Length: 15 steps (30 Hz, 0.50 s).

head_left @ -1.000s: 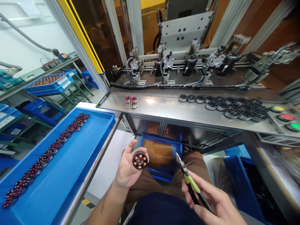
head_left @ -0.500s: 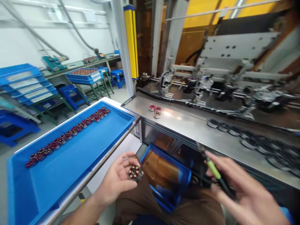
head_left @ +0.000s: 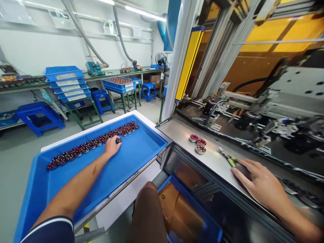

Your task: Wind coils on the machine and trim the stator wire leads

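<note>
In my left hand (head_left: 110,147), fingers closed round its side, is a small motor stator (head_left: 118,140) with copper windings. The hand is low over the blue tray (head_left: 118,168), at the near side of a long row of similar red-and-black stators (head_left: 87,146). My right hand (head_left: 265,184) is closed on the handles of small pliers (head_left: 231,162) with green-and-black grips, down at the steel ledge (head_left: 174,130). Their jaws point away to the left. Left of the pliers, a stator (head_left: 200,149) stands close to two red-topped ones.
A machine (head_left: 243,121) with metal fixtures runs behind the ledge, beside a yellow upright bar (head_left: 189,64). Dark round parts (head_left: 291,187) lie along the ledge at right. Below is a blue bin (head_left: 215,233). Stacked trays (head_left: 71,86) and blue stools (head_left: 40,116) stand further back.
My left hand has moved from above my lap out to the blue tray with the stator. My right hand has brought the pliers down to the steel ledge. The view has turned left.
</note>
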Tool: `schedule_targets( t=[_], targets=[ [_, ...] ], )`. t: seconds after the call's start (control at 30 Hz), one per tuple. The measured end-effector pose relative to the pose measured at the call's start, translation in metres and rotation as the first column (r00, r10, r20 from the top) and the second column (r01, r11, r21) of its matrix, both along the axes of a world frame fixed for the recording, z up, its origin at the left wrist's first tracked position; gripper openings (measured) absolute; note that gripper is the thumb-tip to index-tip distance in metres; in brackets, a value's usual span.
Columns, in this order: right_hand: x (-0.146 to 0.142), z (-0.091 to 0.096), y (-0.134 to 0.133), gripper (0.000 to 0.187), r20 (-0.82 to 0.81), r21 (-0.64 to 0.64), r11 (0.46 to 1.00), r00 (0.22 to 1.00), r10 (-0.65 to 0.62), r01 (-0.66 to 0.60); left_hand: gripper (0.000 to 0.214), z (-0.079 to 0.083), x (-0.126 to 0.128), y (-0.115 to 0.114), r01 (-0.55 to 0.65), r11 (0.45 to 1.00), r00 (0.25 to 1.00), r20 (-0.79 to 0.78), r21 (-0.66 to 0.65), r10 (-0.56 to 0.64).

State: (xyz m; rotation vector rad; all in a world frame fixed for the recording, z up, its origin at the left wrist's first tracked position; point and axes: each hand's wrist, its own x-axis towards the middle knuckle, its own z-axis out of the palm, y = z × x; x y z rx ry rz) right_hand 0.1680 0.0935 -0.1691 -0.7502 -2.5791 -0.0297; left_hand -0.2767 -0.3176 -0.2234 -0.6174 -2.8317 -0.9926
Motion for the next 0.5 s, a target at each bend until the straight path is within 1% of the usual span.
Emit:
schedule_targets(
  t=[0.1,0.17,0.23,0.3,0.37,0.4,0.43,0.5],
  targets=[
    [0.003,0.000,0.000,0.055,0.011,0.044,0.999,1.000,-0.008,0.008,0.035,-0.019,-0.020,0.005,-0.041,0.999,0.999,-0.029,-0.001,0.041],
    [0.004,0.001,-0.001,0.055,0.019,0.056,0.998,1.000,-0.022,0.021,0.036,-0.028,-0.028,0.008,-0.068,0.998,0.996,-0.057,0.016,0.069],
    [0.003,0.003,-0.002,0.055,0.025,0.067,0.997,0.999,-0.030,0.028,0.037,-0.035,-0.031,0.010,-0.084,0.996,0.992,-0.089,0.034,0.087],
    [0.002,0.003,-0.003,0.054,0.031,0.074,0.997,0.999,-0.032,0.030,0.038,-0.041,-0.027,0.010,-0.078,0.996,0.989,-0.123,0.036,0.081],
    [0.003,0.004,-0.004,0.052,0.027,0.082,0.996,0.999,-0.035,0.033,0.040,-0.045,-0.020,0.011,-0.026,1.000,0.988,-0.153,0.015,0.028],
    [0.003,0.003,-0.004,0.051,0.025,0.083,0.996,0.999,-0.037,0.035,0.040,-0.045,-0.016,0.012,0.024,1.000,0.987,-0.162,-0.007,-0.025],
    [0.003,0.003,-0.003,0.051,0.025,0.085,0.996,0.999,-0.038,0.036,0.039,-0.046,-0.013,0.013,0.089,0.995,0.982,-0.162,-0.034,-0.093],
    [0.004,0.002,-0.002,0.050,0.023,0.089,0.995,0.999,-0.039,0.037,0.037,-0.045,-0.010,0.018,0.229,0.969,0.960,-0.145,-0.092,-0.240]
  ],
)
